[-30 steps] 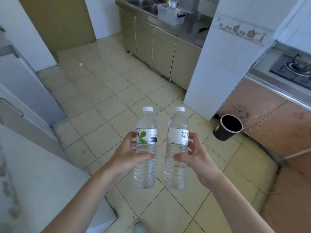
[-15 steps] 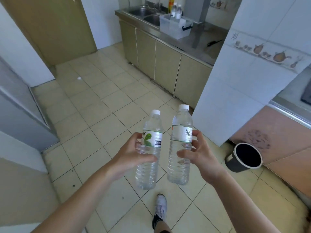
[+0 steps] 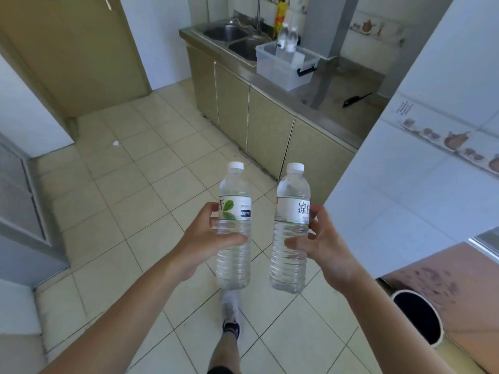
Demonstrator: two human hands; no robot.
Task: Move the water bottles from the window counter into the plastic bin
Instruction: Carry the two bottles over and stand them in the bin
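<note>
Head view. We see the left hand gripping the left bottle at mid-height, fingers curled round the far side and thumb across the front below the label. The right hand grips the right bottle the same way, thumb on the front, fingers wrapped over the label edge. Both bottles are upright, capped in white, side by side but apart, held above the tiled floor.

We locate the plastic bin on the steel counter, just beside the sink, well apart from the hands. Two more bottles stand upright inside it. A black bucket stands on the floor at lower right. One shoe shows below the held bottles.
</note>
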